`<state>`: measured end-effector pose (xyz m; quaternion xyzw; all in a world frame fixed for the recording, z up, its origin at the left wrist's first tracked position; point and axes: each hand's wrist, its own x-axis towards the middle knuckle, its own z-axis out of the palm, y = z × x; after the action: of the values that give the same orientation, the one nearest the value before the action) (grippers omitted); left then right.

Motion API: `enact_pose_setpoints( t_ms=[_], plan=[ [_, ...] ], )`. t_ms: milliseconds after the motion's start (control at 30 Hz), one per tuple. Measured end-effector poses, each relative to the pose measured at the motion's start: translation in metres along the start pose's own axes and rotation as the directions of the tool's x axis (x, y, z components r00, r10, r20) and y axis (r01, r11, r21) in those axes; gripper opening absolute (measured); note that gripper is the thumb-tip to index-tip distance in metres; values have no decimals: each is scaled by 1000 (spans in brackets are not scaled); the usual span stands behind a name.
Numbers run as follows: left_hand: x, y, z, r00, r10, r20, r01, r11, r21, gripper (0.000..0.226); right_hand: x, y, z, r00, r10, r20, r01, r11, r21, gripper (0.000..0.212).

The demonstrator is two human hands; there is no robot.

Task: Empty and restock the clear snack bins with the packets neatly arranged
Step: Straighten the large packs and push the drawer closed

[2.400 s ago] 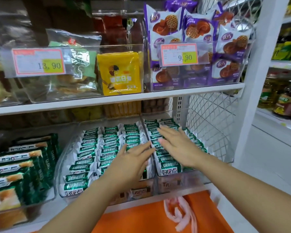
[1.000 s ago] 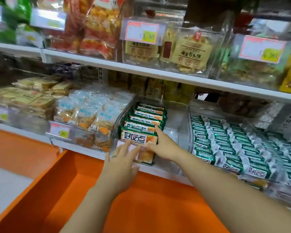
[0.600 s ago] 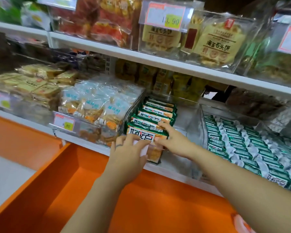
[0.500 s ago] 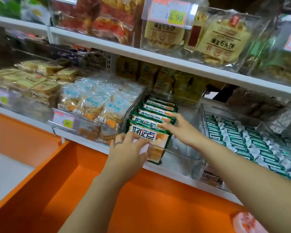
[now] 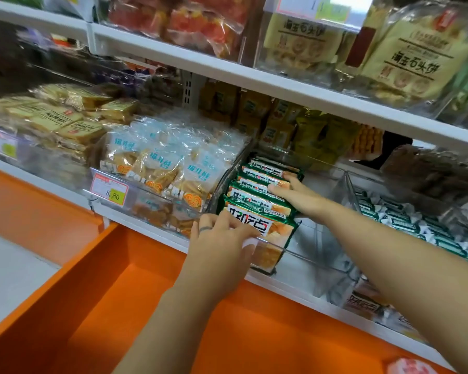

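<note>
A clear snack bin point(image 5: 305, 256) stands on the lower shelf. Its left half holds a row of green packets point(image 5: 257, 197) standing on edge; its right half is bare. My left hand point(image 5: 222, 238) grips the bin's front rim, fingers curled over the top of the front packet point(image 5: 273, 230) and thumb on the front wall. My right hand point(image 5: 295, 194) reaches into the bin with fairly straight fingers against the right ends of the rear packets, thumb lying on top of them.
Left of the bin is a bin of blue-and-white packets point(image 5: 170, 168) with an 8.80 price tag point(image 5: 109, 188). On the right is a bin of small green-and-white packets point(image 5: 416, 225). An orange ledge point(image 5: 146, 306) juts out below, and a white upper shelf point(image 5: 254, 76) hangs above.
My right hand has slid farther back along the row of green packets. My left hand stays at the bin's front rim. The view has moved closer.
</note>
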<state>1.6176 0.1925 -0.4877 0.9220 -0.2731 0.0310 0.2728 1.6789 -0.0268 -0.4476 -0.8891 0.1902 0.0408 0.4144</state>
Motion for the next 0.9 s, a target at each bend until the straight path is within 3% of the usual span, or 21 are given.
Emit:
enact_pose_setpoints(
  t_ms=[67,167,200,367,567,767,900],
  plan=[
    [1,0,1,1000,2,-9,-2,1000,-6,30,2,-2,-7,999,27,-31,-29,998,-48,74],
    [0,-2,0,1000,-2,-7,2,1000,-14,30,14,-12,-17,953,44,-301,-75,993,-93,71],
    [-1,-2,0,1000,1,-6,-1,1000,-13,30,19,-12,-19,942,58,-332,-97,990,-102,76],
    [-1,-2,-1,1000,18,-4,-18,1000,-6,33,32,-11,-16,973,46,-227,-74,990,-117,71],
    [2,-4,1,999,32,-32,-32,999,-1,31,45,-10,-10,977,13,-214,-28,997,-65,59],
    [7,-3,8,999,24,-33,-23,1000,17,28,33,-12,-24,998,41,-40,-51,963,-265,70],
    [4,-4,10,997,37,-72,-34,999,40,30,-8,-14,-26,968,-220,-121,142,876,-461,72]
  ],
)
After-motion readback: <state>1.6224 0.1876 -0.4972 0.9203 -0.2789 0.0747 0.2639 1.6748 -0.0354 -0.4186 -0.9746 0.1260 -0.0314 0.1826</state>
